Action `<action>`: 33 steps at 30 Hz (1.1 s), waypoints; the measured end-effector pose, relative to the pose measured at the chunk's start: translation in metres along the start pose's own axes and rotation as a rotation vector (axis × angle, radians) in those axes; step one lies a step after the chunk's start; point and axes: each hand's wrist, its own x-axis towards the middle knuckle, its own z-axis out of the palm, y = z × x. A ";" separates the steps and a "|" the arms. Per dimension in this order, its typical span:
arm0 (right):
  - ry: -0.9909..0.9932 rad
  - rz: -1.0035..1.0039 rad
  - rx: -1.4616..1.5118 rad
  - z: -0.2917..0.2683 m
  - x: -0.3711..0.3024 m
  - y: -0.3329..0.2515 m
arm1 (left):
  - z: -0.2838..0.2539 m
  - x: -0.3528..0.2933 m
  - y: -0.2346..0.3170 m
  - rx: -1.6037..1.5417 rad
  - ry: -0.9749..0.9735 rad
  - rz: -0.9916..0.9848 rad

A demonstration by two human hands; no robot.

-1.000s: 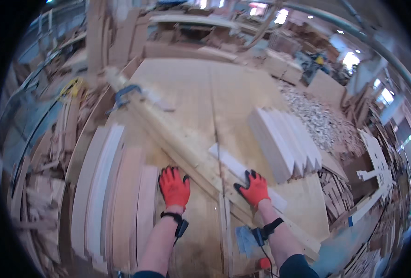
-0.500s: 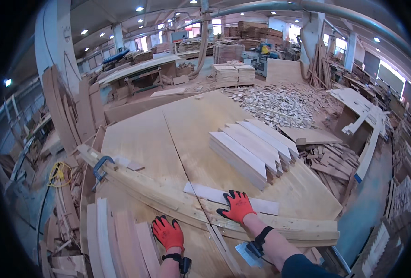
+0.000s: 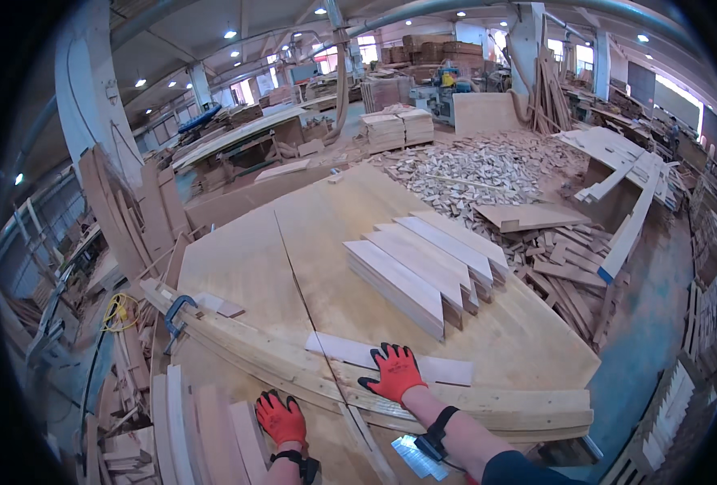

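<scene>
My right hand (image 3: 395, 373), in a red glove with black fingertips, lies on a flat pale board (image 3: 449, 371) with its fingers spread. This board rests along the far side of a long wooden rail (image 3: 488, 402) that crosses the worktable (image 3: 245, 267). Nearer me, my left hand (image 3: 281, 419), gloved the same way, has its fingers stretched out beside the rightmost of several upright boards (image 3: 245, 432) at the lower left. It grips nothing that I can see. Beyond my right hand sit stacked boards with slanted ends (image 3: 403, 279).
A blue clamp (image 3: 178, 315) grips the rail's left end, near a small offcut (image 3: 219, 305). A dark seam runs across the tabletop. Past the table are a heap of wood scraps (image 3: 471, 174) and a white-topped bench (image 3: 617, 153). A yellow cord (image 3: 119, 314) hangs at left.
The whole view has shifted slightly, so table, boards and hands appear a little further left. Both hands keep about the same places on the wood.
</scene>
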 end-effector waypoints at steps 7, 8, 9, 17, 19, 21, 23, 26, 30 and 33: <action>-0.008 0.055 -0.051 -0.013 0.003 0.018 | -0.013 -0.014 0.008 -0.040 0.003 0.034; -0.030 0.102 -0.055 -0.018 0.004 0.018 | -0.012 -0.017 0.007 -0.047 -0.009 0.045; -0.054 0.118 -0.101 -0.023 0.008 0.019 | -0.010 -0.018 0.009 -0.029 -0.001 0.040; -0.133 -0.016 -0.205 -0.053 0.055 0.029 | -0.039 -0.004 0.020 -0.040 -0.071 0.070; -0.075 0.062 -0.253 -0.062 0.061 0.025 | -0.039 -0.002 0.017 -0.039 -0.032 0.090; -0.091 0.098 -0.278 -0.059 0.057 0.014 | -0.040 -0.004 0.003 -0.014 0.016 0.092; -0.107 0.027 -0.303 -0.060 0.038 0.021 | -0.056 0.017 0.019 -0.159 -0.091 0.092; -0.166 0.009 -0.204 -0.068 0.014 0.031 | -0.047 0.041 0.017 -0.179 0.029 0.165; -0.158 0.105 -0.093 -0.080 -0.041 0.063 | -0.069 0.073 0.086 -0.122 -0.061 0.273; -0.138 0.152 -0.076 -0.106 -0.093 0.070 | -0.053 0.073 0.137 -0.086 -0.134 0.332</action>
